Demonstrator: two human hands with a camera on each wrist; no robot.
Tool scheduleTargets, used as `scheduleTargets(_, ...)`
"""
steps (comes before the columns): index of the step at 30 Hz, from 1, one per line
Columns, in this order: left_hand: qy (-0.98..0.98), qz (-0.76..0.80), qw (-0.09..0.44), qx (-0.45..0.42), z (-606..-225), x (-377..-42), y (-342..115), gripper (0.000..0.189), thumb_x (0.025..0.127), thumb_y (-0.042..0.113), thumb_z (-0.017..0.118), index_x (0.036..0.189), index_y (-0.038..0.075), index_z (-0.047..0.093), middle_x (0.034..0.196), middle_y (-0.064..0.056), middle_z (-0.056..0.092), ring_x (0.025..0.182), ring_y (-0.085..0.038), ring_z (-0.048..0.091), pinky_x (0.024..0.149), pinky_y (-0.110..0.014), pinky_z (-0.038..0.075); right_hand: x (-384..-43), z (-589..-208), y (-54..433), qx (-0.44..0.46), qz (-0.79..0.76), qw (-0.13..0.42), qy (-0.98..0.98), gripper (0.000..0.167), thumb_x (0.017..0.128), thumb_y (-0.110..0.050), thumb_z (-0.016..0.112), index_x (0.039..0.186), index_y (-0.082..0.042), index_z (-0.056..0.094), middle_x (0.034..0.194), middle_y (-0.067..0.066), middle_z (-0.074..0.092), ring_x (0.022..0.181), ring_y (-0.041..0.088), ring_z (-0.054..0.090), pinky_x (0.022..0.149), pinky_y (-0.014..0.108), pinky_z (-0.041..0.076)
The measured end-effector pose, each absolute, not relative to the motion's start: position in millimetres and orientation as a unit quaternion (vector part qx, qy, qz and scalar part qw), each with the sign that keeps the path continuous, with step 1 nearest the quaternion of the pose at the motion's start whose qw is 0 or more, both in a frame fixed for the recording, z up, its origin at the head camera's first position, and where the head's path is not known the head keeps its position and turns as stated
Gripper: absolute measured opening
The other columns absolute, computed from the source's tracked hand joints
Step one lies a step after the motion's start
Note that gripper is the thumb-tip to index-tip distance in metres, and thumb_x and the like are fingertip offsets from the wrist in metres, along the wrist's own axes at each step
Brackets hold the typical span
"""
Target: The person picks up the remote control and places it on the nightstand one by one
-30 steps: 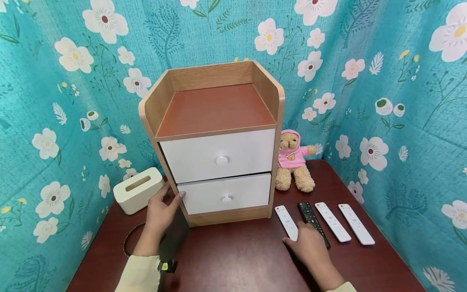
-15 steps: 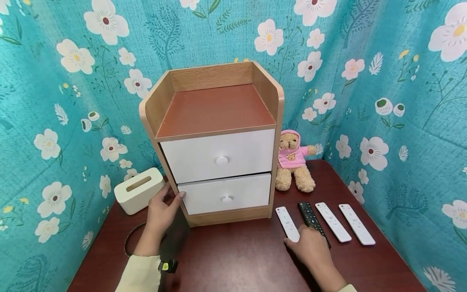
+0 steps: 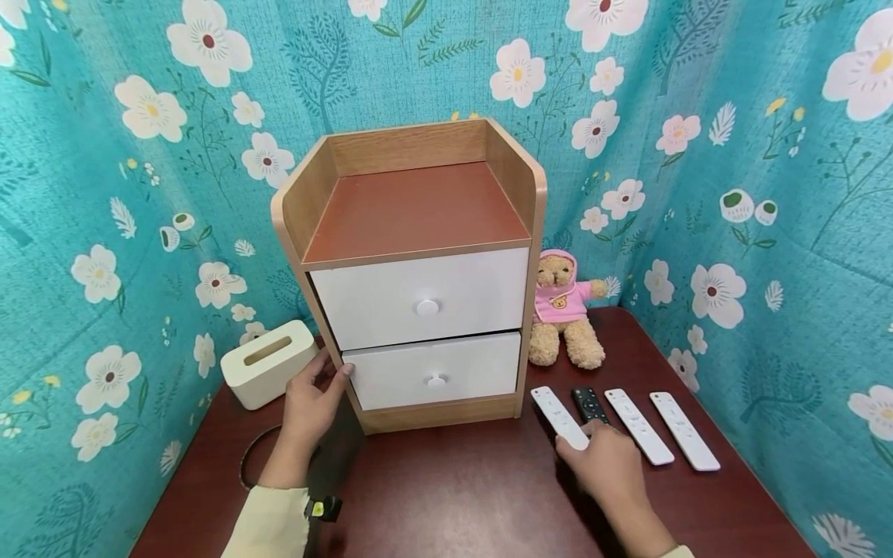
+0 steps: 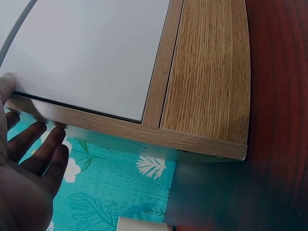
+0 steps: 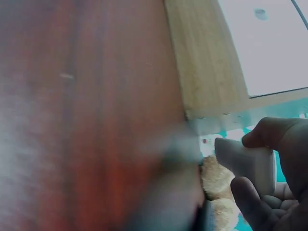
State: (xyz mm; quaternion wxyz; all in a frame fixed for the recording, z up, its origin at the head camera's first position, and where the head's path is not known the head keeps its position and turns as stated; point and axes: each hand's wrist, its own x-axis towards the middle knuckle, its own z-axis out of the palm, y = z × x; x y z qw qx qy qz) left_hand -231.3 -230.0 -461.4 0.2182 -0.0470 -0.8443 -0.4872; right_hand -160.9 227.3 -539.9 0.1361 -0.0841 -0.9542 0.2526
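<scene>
A small wooden drawer cabinet [image 3: 432, 422] with two white drawers stands at the middle of the table. At its lower left front edge, my left hand [image 3: 312, 407] holds the cabinet, thumb on the front by the lower drawer [image 3: 398, 380] and fingers against the side panel. In the left wrist view the fingers [image 4: 41, 156] bend toward that side. My right hand [image 3: 610, 469] pinches the near end of a white remote control [image 3: 558, 415] between thumb and fingers; the right wrist view shows this remote [image 5: 248, 161] too. A black remote [image 3: 590, 404] lies beside it, partly hidden by the hand.
Two more white remotes [image 3: 638, 426] lie to the right on the dark red table [image 3: 432, 496]. A teddy bear [image 3: 561, 310] in a pink hoodie sits right of the cabinet. Left of it are a cream tissue box [image 3: 268, 364] and a dark cord [image 3: 247, 457]. Flowered curtains surround the table.
My right hand has taken hold of the leftmost white remote, which has shifted and turned slightly, its near end now further right. The left hand stays at the cabinet's edge.
</scene>
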Motion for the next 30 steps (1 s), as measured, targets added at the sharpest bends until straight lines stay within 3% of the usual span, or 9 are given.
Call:
scheduleTargets(5,-0.844,-0.488,0.218,-0.048,-462,-231,-230,0.050,0.104,0.026,0.078,0.149,0.007,0.066,0.131,-0.020,0.077,0.118,-0.031,0.072,0.105,-0.057,0.058,-160,-526,230,-0.083,0.262,0.199,-0.941,0.045,0.085,-0.036,0.087,0.107,0.003,0.079,0.078,0.022,0.077,0.069,0.045,0.071,0.062,0.056,0.053)
scheduleTargets(10,-0.844,-0.488,0.217,-0.047,-463,-232,-229,0.051,0.104,0.026,0.077,0.150,0.008,0.065,0.133,-0.020,0.076,0.120,-0.034,0.072,0.105,-0.059,0.057,-158,-516,230,-0.063,0.267,0.287,-0.918,0.041,0.081,-0.028,0.090,0.105,0.004,0.081,0.076,0.022,0.077,0.067,0.046,0.072,0.061,0.057,0.053)
scheduleTargets(15,-0.846,-0.484,0.219,-0.042,-463,-232,-228,0.051,0.105,0.026,0.076,0.151,0.007,0.064,0.133,-0.020,0.076,0.119,-0.033,0.072,0.104,-0.058,0.058,-151,-503,227,-0.075,0.275,0.331,-0.900,0.044,0.078,-0.028,0.092,0.106,0.004,0.081,0.083,0.026,0.079,0.074,0.049,0.074,0.063,0.060,0.053)
scheduleTargets(19,-0.848,-0.479,0.223,-0.043,-463,-232,-228,0.051,0.106,0.025,0.075,0.152,0.007,0.063,0.133,-0.020,0.076,0.118,-0.034,0.072,0.104,-0.059,0.058,-142,-486,225,-0.089,0.288,0.364,-0.881,0.046,0.074,-0.029,0.094,0.105,0.003,0.082,0.082,0.024,0.079,0.071,0.046,0.073,0.057,0.056,0.050)
scheduleTargets(25,-0.850,-0.476,0.224,-0.039,-464,-232,-227,0.051,0.106,0.026,0.076,0.151,0.008,0.064,0.133,-0.019,0.076,0.118,-0.031,0.072,0.104,-0.057,0.058,-123,-445,221,-0.118,0.305,0.373,-0.868,0.045,0.074,-0.029,0.097,0.106,0.000,0.084,0.078,0.016,0.079,0.066,0.029,0.071,0.056,0.033,0.041)
scheduleTargets(30,-0.849,-0.476,0.225,-0.037,-464,-231,-227,0.050,0.105,0.026,0.077,0.151,0.009,0.065,0.132,-0.018,0.077,0.117,-0.030,0.072,0.103,-0.057,0.058,-109,-413,217,-0.125,0.328,0.380,-0.856,0.049,0.073,-0.030,0.099,0.111,-0.003,0.084,0.088,0.015,0.082,0.066,-0.007,0.059,0.059,0.014,0.038)
